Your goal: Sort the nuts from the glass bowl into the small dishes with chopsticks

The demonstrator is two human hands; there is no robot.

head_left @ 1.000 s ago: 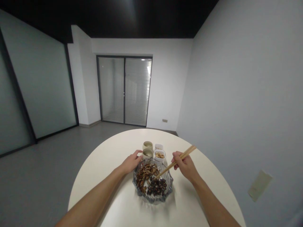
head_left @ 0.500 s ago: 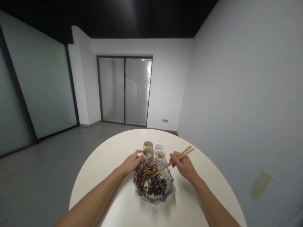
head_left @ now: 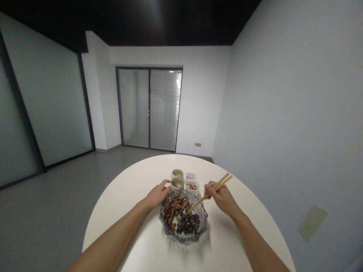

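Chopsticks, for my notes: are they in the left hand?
No, the chopsticks are held in the right hand, and the left hand holds nothing.

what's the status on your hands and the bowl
Right hand holding wooden chopsticks, tips at the striped seeds in the glass bowl. Left hand empty, by the near cup. Past the bowl: white dish of peanuts.

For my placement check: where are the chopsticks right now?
In the head view, the wooden chopsticks sit in the right hand, tips over the glass bowl, beside the white dish of nuts.
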